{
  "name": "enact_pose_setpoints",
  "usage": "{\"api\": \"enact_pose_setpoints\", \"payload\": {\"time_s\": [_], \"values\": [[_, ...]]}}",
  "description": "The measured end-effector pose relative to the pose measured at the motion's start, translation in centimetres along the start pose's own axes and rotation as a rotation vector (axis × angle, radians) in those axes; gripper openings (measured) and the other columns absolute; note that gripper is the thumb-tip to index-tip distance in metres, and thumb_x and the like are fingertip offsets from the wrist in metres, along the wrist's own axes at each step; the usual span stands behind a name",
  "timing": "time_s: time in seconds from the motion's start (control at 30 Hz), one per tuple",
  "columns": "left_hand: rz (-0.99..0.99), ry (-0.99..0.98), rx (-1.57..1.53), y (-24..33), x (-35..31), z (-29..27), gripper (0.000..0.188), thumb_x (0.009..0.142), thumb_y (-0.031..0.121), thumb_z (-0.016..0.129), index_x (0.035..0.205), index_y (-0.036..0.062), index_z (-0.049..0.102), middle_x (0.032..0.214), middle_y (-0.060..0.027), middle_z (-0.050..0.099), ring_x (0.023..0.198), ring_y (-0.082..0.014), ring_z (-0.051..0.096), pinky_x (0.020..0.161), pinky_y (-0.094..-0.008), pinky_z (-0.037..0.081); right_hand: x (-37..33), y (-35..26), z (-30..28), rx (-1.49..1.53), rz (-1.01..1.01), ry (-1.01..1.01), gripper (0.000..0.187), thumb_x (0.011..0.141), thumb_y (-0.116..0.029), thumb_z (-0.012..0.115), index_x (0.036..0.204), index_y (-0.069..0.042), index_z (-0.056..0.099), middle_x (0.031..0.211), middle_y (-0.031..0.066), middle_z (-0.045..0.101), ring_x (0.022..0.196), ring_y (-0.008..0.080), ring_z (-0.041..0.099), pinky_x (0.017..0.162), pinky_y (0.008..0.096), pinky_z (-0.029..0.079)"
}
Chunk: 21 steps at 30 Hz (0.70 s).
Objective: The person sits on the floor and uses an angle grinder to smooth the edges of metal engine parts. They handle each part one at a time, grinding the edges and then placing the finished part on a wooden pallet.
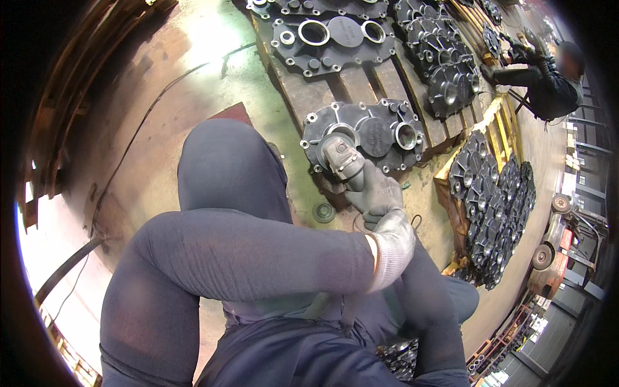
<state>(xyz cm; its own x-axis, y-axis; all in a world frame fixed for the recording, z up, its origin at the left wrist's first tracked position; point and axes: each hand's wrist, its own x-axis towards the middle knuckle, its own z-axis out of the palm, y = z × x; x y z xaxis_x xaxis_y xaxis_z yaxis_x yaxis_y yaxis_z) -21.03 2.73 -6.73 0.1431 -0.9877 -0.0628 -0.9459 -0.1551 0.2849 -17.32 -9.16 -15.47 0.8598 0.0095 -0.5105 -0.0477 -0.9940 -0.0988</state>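
Note:
A grey angle grinder (pixel 343 160) rests with its head on the near left part of a black cast metal cover (pixel 380 129), by one of its round bores. My left arm crosses from the left. My left hand (pixel 383 197), in a grey glove with a pale knitted cuff, is closed around the grinder's body. My right forearm (pixel 425 284) comes up from the lower right and passes behind the left cuff. The overlapping glove and cuff hide my right hand, so its fingers cannot be made out. A round greenish disc (pixel 324 213) lies on the floor beside my knee.
The cover lies on a wooden pallet (pixel 303 97) with more covers (pixel 335 42). Another pallet stacked with castings (pixel 483 200) stands to the right. A cable (pixel 138 129) runs over the floor at left. A person (pixel 548 80) sits far right, beyond a parked forklift (pixel 553 251).

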Motion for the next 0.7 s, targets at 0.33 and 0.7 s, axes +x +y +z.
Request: {"api": "enact_pose_setpoints", "payload": {"time_s": [0.33, 0.7], "values": [[-0.060, -0.067, -0.050, 0.1, 0.7, -0.2, 0.029, 0.080, 0.026, 0.073, 0.097, 0.0057, 0.085, 0.084, -0.0167, 0.077, 0.069, -0.0341, 0.073, 0.055, -0.0581, 0.055, 1.5, 0.3, -2.4, -0.415, -0.305, 0.024, 0.062, 0.089, -0.039, 0.082, 0.130, -0.002, 0.053, 0.102, 0.0140, 0.076, 0.090, 0.0323, 0.079, 0.081, 0.0436, 0.060], [-0.009, -0.192, -0.148, -1.4, 0.8, -1.9, 0.034, 0.084, 0.028, 0.073, 0.107, 0.0070, 0.085, 0.096, -0.0176, 0.080, 0.081, -0.0369, 0.077, 0.059, -0.0616, 0.055, -0.5, 5.9, -4.5, -0.653, -0.295, 0.128, 0.060, 0.092, -0.025, 0.076, 0.141, 0.001, 0.053, 0.098, 0.0102, 0.074, 0.086, 0.0270, 0.075, 0.080, 0.0398, 0.054]]}}
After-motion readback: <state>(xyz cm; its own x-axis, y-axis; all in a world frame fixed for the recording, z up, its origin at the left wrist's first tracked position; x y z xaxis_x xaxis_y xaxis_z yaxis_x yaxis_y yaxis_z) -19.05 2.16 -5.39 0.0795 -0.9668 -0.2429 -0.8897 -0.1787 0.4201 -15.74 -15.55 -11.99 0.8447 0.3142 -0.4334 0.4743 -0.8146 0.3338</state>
